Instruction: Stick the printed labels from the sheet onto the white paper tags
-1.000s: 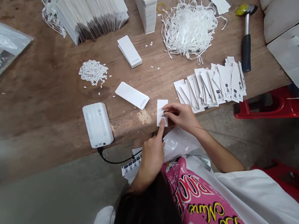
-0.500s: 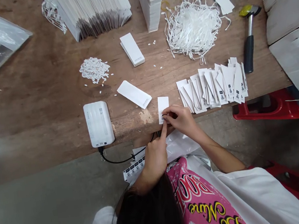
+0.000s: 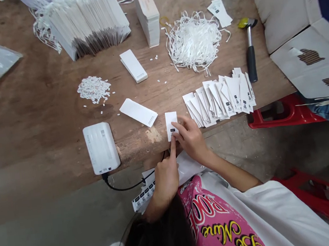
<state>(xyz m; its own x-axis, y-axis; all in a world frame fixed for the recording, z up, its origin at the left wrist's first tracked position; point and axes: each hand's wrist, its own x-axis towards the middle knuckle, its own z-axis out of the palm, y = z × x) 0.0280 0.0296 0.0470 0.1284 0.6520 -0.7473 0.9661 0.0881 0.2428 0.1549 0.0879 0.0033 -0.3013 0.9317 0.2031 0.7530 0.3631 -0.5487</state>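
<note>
A small white card [image 3: 171,118] lies flat at the table's front edge, with a small black label on its lower half. My left hand [image 3: 167,175] comes up from below, its index finger stretched out onto the card's bottom end and its other fingers curled. From the right, my right hand [image 3: 192,139] touches the card beside the label, thumb and index finger apart. Just right of it several white tags [image 3: 219,99] lie overlapped in a row. A strip of black-printed labels [image 3: 144,197] shows below the table edge, partly hidden by my left forearm.
A white box-shaped device [image 3: 101,148] with a black cable, a pile of small white pieces [image 3: 94,89] and folded cards [image 3: 138,112] lie left. Further back are a packed row of cards [image 3: 92,25], a card stack [image 3: 148,17], tangled white strings [image 3: 194,43] and a hammer [image 3: 250,51].
My right thumb and fingertip have parted from their pinch over the card, and the black label on it now shows. The whole view has shifted, with the table contents sliding left.
</note>
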